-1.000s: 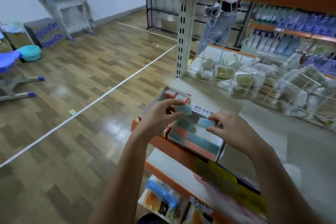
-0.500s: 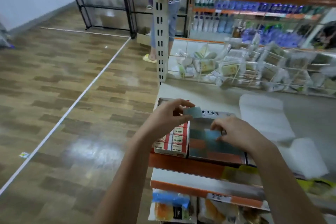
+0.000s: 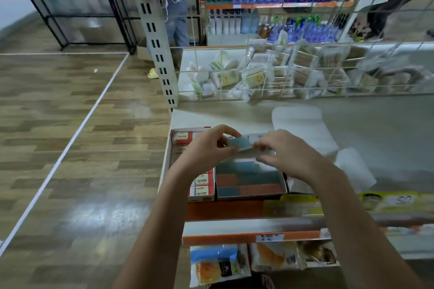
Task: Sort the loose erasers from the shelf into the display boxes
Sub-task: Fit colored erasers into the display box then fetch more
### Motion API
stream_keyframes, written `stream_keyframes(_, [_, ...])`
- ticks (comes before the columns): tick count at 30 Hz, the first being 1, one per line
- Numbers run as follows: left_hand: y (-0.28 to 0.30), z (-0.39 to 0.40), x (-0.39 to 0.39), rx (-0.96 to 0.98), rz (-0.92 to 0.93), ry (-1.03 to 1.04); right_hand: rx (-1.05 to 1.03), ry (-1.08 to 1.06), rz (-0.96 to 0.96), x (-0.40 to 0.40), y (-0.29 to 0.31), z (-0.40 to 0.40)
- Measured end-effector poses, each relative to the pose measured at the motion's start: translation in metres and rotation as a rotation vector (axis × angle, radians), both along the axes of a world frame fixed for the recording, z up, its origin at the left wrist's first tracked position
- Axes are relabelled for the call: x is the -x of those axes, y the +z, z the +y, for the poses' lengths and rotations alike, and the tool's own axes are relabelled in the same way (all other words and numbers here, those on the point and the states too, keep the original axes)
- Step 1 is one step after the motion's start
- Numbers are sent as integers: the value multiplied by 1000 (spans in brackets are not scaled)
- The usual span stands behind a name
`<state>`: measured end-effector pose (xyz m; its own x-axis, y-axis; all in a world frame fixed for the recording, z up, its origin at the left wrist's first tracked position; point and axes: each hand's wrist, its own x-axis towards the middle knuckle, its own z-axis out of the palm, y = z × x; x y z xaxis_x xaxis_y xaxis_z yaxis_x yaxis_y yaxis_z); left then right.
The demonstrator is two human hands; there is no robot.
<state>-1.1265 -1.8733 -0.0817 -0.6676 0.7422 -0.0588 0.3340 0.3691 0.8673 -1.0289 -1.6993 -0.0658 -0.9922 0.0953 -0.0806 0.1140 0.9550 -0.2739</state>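
Observation:
Two display boxes sit at the left end of the shelf. The left box (image 3: 204,183) holds red-and-white 2B erasers; the right box (image 3: 249,179) holds teal and red-brown erasers in rows. My left hand (image 3: 206,150) pinches a teal eraser (image 3: 239,143) above the right box's back edge. My right hand (image 3: 288,155) hovers over the same box, fingertips touching the eraser's right end; whether it grips the eraser is unclear.
White foam sheets (image 3: 305,129) lie on the grey shelf to the right. A wire basket (image 3: 281,77) of packaged goods stands behind. An orange shelf edge (image 3: 223,211) runs in front, with packaged goods (image 3: 218,265) below. Another person's legs (image 3: 176,28) show beyond the upright post.
The view has swung right and squared up to the shelf. My left hand still holds the teal eraser; my right hand has risen from the box's erasers to meet it.

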Motion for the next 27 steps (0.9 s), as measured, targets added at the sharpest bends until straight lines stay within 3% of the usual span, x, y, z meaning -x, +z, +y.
stream_keyframes(5, [-6, 27, -9, 172, 72, -88, 72, -135, 148, -26, 7, 28])
stream_keyframes(17, [-19, 61, -17, 227, 60, -117, 258, -242, 58, -33, -10, 40])
stream_keyframes(27, [-28, 64, -21, 297, 225, -92, 304, -234, 34, -34, -13, 45])
